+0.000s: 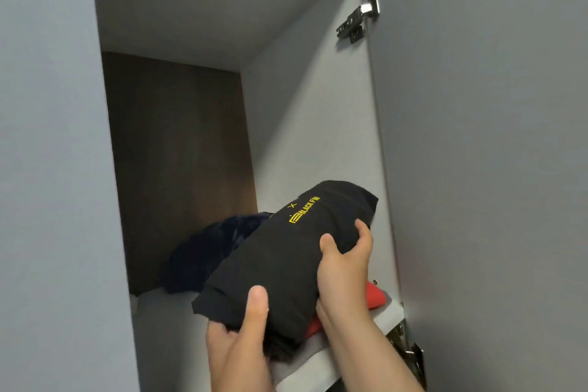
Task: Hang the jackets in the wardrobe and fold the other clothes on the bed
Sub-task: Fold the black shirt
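A folded black garment (286,251) with yellow lettering is held over the grey wardrobe shelf (305,363). My left hand (241,337) grips its near end from below, thumb on top. Along its right side my right hand (346,261) holds it, fingers curled over the fabric. A red folded garment (377,296) lies on the shelf under the black one, partly hidden. Behind them sits a dark navy garment (210,251), bunched at the back of the shelf.
The wardrobe compartment has a brown back panel (178,153) and grey side walls. The open door (493,137) stands at the right, with metal hinges (359,16) at the top and at the lower right. A grey panel (54,169) borders the left.
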